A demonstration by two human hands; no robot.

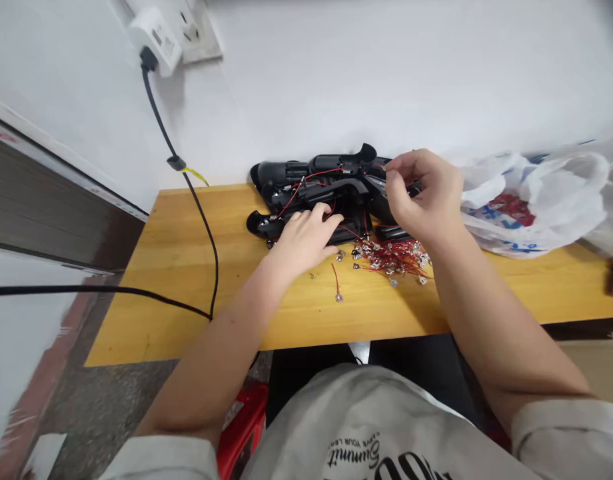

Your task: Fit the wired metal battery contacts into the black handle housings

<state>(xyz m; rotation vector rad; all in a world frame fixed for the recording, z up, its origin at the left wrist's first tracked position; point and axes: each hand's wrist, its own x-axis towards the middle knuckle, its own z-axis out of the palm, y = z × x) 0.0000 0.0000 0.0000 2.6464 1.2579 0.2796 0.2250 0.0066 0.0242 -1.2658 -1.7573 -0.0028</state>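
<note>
Several black plastic housings (286, 173) lie in a heap against the wall, with thin red wires running over them. My left hand (306, 239) rests on the front of the heap, fingers spread and touching a black housing. Over the heap's right end, my right hand (426, 190) pinches thumb and forefinger on what looks like a thin red wire; its end is too small to make out. In front of the housings is a pile of short red wires with small metal ends (394, 259). One such wire (337, 287) lies apart, nearer the table's front edge.
A white plastic bag (561, 213) with red and blue inside stands at the right on the wooden table (181, 267). A black cable (201, 213) hangs from the wall socket plug (156, 40) and crosses the table's left part. A red stool (244, 427) is below.
</note>
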